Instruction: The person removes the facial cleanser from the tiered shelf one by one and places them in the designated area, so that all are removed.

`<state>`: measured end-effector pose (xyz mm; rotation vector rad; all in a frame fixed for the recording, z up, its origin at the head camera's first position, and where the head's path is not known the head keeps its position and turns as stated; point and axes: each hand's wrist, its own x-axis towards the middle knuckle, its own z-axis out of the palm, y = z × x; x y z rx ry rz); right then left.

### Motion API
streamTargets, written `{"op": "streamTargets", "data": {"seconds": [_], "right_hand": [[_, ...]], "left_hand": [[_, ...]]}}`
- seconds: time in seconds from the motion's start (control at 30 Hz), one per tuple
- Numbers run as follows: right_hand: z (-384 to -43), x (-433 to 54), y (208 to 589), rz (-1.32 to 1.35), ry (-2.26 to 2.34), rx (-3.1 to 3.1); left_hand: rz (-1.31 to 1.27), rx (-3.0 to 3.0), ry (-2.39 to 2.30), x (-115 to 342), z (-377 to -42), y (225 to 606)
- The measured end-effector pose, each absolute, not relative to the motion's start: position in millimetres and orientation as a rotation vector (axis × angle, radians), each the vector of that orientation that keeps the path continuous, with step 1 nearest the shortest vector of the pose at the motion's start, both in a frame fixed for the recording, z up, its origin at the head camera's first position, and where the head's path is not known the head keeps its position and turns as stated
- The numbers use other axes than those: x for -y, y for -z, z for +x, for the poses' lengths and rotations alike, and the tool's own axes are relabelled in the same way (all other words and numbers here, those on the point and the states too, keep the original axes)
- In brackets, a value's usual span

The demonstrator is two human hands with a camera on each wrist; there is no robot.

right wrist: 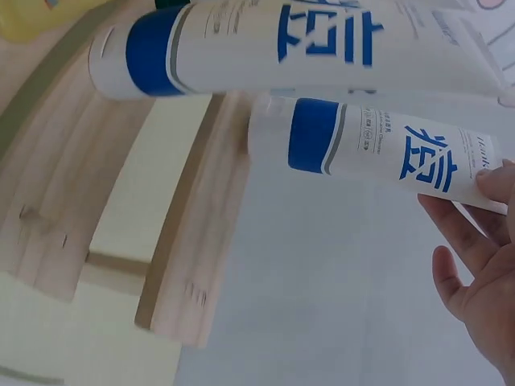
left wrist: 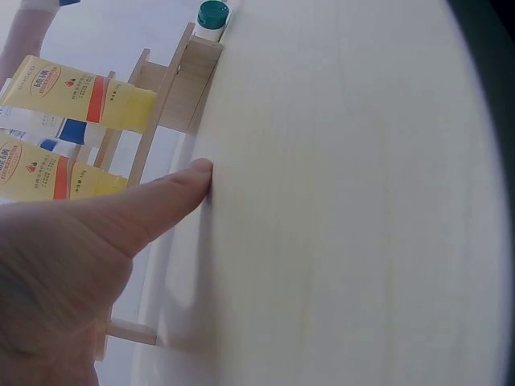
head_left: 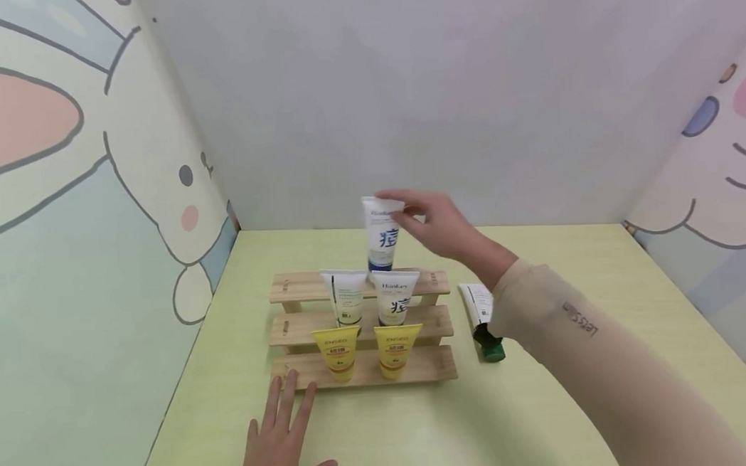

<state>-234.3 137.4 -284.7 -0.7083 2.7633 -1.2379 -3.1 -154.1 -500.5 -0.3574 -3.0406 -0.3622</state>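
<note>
My right hand [head_left: 436, 223] pinches the crimped top end of a white tube with a blue band [head_left: 382, 236], upright at the top step of the wooden tiered rack [head_left: 280, 288]. In the right wrist view that tube [right wrist: 378, 149] has its cap end right at the top plank. A matching white-and-blue tube [head_left: 395, 299] and a white tube with a dark stripe [head_left: 348, 296] stand on the middle step. Two yellow tubes [head_left: 339, 353] stand on the bottom step. My left hand [head_left: 275, 442] rests with fingers spread, fingertips at the rack's lower left front edge.
A white tube with a green cap [head_left: 480, 312] lies on the table to the right of the rack, partly behind my right sleeve [head_left: 585, 348]. A plain wall [head_left: 403, 103] rises behind the table [head_left: 566, 250]. Side panels with cartoon drawings [head_left: 150, 154] flank it.
</note>
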Motion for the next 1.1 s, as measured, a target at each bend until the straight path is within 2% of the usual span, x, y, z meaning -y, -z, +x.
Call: {"op": "streamTargets", "data": {"seconds": [0.3,0.4,0.53,0.77,1.1], "right_hand": [[-227,-242,273,-0.347,1.107,-2.867],[-223,-279,286,-0.265,0.989,-2.833],[-220,-314,322,-0.205,0.822,-2.744],[-220,-333,383,-0.064,0.705,-2.568],[-225,-336,418,0.09,0.72,-2.639]], "left_hand": [[-0.361,3.019,0.362,154,-2,501],[-0.368,2.999,0.337,153,-3,502],[-0.37,2.995,0.332,153,-2,501],[-0.35,3.056,0.375,154,-1,497],[-0.351,3.054,0.375,153,-1,497]]}}
